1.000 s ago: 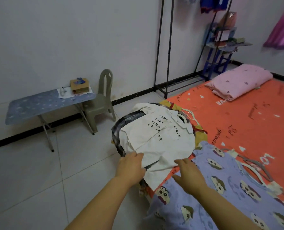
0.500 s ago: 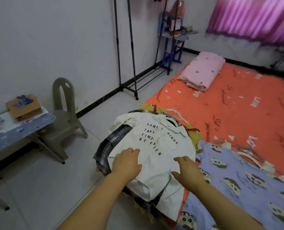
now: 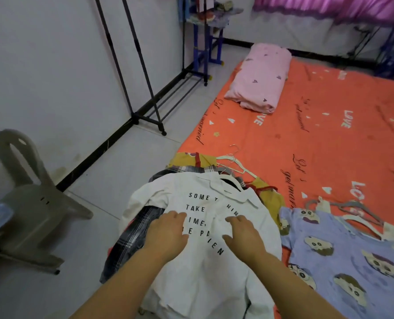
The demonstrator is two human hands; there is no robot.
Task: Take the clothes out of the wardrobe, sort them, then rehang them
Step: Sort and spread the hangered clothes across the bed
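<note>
Clothes (image 3: 133,231) sit heaped on the near corner of the bed (image 3: 318,146), with a white shirt (image 3: 205,270) on top. I have my left hand (image 3: 168,234) and right hand (image 3: 244,237) laid flat on the shirt, fingers loose and gripping nothing (smoothing it for sorting, I judge). A purple shirt (image 3: 343,261) lies just beside the heap, and the rack (image 3: 133,70) stands by the wall.

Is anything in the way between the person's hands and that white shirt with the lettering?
Nothing visible. The left hand and the right hand both rest directly on the white shirt, which tops the pile of clothes.
</note>
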